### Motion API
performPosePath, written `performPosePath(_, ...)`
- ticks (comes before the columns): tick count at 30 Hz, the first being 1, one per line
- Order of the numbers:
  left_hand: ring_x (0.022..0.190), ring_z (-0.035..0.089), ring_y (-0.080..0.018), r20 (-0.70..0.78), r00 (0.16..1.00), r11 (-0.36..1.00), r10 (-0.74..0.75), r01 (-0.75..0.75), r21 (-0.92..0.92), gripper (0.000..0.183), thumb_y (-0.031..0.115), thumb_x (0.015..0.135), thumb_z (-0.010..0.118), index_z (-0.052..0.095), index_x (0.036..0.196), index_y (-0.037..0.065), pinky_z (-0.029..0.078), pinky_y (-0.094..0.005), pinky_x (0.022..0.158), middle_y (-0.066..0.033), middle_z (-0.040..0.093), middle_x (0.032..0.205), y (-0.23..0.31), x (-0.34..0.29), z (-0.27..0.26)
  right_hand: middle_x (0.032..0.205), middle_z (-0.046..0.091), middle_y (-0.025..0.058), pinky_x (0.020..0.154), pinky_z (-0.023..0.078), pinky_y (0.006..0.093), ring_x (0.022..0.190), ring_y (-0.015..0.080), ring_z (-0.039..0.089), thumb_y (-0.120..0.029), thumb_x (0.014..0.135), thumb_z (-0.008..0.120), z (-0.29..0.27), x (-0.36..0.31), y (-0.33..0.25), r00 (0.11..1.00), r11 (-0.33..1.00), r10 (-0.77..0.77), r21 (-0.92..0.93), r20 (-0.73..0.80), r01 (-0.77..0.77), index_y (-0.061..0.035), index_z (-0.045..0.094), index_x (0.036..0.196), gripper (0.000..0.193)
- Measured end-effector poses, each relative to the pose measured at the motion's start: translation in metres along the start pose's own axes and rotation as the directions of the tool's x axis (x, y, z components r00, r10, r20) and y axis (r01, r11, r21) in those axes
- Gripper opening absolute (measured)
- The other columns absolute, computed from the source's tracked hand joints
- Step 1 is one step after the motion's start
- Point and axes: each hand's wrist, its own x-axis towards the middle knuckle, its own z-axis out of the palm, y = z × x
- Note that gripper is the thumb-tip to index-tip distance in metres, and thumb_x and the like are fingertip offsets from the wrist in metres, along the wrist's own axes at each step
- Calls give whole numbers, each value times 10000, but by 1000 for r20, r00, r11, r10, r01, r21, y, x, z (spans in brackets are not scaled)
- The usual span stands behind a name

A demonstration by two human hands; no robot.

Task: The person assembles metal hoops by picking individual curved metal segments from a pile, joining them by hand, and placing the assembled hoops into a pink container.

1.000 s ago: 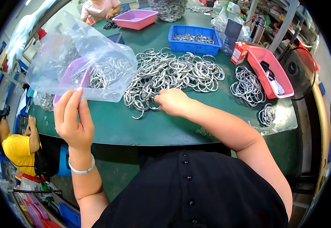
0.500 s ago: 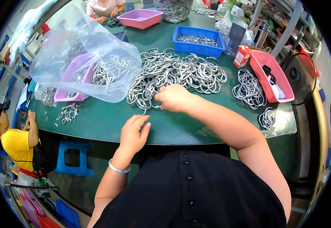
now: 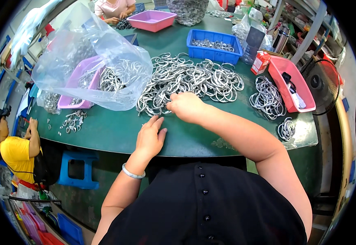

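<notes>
A broad heap of silvery bangle-like rings covers the middle of the green table. At the heap's near edge, my right hand has its fingers curled in among the rings. Whatever its fingertips hold is hidden by the hand itself. My left hand rests just short of the heap, fingers stretched forward and thumb apart, with nothing seen in it. A pale bangle circles my left wrist.
A clear plastic bag lies over a pink-purple tray at left, near small loose metal parts. A blue tray stands behind the heap. Rightward are more rings, a pink basket and a fan. Two people sit nearby.
My left hand has moved right and forward, closer to the heap and to my right hand. My right hand stays at the heap's edge, barely shifted.
</notes>
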Motion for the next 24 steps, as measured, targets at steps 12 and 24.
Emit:
performPosePath(12, 997, 506, -351, -36, 998, 998, -48, 50, 45, 400, 114, 743, 590, 509, 1112, -18, 424, -359, 826, -182, 482, 1163, -1, -1, -2, 884, 531, 136, 721, 463, 391, 838, 309, 563, -171, 650, 673, -32, 13, 12, 940, 996, -54, 84, 336, 27, -40, 617, 819, 221)
performPosePath(24, 968, 521, -339, -79, 995, 998, -53, 55, 23, 378, 112, 738, 591, 522, 1083, -27, 430, -353, 812, -175, 502, 1126, -2, -2, 0, 814, 565, 121, 657, 478, 376, 783, 299, 591, -101, 701, 530, -33, 16, 0, 971, 997, -75, 17, 225, 73, -61, 610, 781, 120)
